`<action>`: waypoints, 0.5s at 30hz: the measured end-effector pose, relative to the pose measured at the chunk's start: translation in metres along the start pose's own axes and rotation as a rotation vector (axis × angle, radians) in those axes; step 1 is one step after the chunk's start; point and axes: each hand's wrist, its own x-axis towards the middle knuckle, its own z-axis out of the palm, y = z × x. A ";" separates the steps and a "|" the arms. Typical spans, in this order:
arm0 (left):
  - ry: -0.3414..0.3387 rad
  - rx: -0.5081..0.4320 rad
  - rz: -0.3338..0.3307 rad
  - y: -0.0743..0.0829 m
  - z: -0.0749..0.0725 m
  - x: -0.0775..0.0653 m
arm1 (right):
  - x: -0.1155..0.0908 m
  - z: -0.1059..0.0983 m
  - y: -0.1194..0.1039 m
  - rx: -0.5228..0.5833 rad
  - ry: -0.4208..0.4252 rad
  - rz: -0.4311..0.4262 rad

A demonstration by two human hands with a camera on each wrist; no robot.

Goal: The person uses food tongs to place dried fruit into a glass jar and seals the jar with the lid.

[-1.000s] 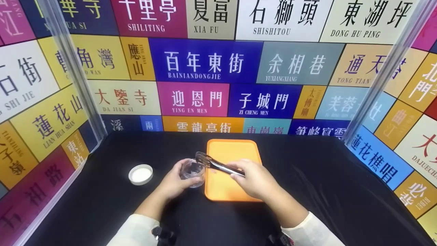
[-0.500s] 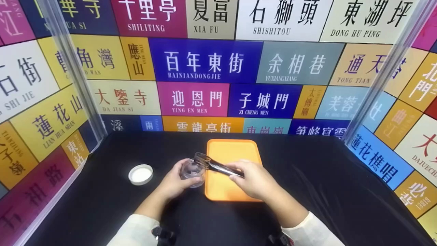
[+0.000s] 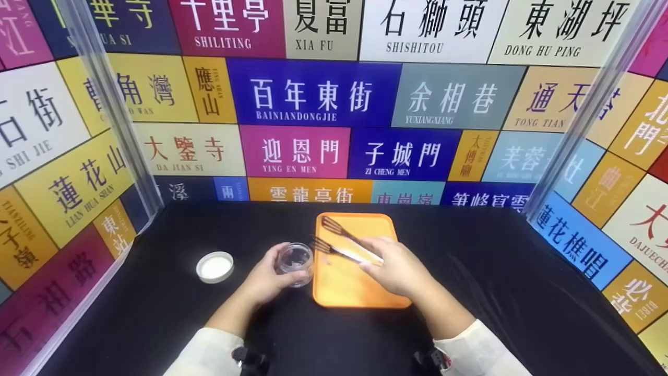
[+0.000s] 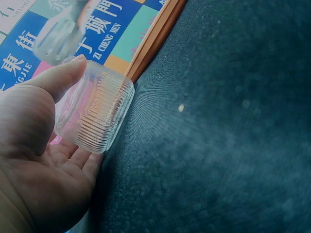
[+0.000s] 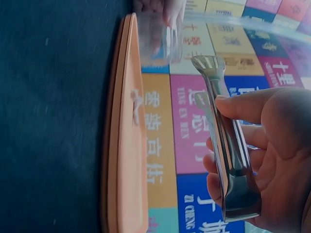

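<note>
"Now, what are the hands holding?"

"Nearest, the right hand [image 3: 399,267] is gripping the tongs [image 5: 235,153], their long axis pointing away and leftward; the left hand [image 3: 269,275] is grasping a clear jar [image 3: 296,257] just beside the orange tray [image 3: 344,293]."

"And the small pale piece [image 3: 326,259]?"

"Slightly farther, it is lying on the tray, between jar and right hand, nearer the left. Versus half a second earlier, the tongs' arms are standing wider apart, their tips hovering clear of the jar's rim."

The slim silver metal tongs [image 5: 233,155] looked glossy, the rectangular orange plastic tray [image 3: 349,290] smooth, the round clear jar [image 4: 99,114] ribbed.
</note>
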 end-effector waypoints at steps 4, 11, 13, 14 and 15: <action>-0.007 -0.009 -0.008 0.000 0.000 0.000 | 0.005 0.001 0.011 -0.007 -0.013 0.031; -0.010 -0.008 -0.006 0.000 0.000 0.000 | 0.010 0.007 0.025 -0.021 -0.046 0.091; -0.008 -0.007 -0.008 -0.001 0.000 0.000 | 0.011 0.008 0.028 -0.027 -0.048 0.102; -0.007 -0.006 -0.008 -0.001 0.000 0.000 | 0.012 0.009 0.030 -0.033 -0.049 0.103; -0.006 -0.005 -0.008 -0.001 0.000 0.000 | 0.012 0.009 0.032 -0.039 -0.049 0.103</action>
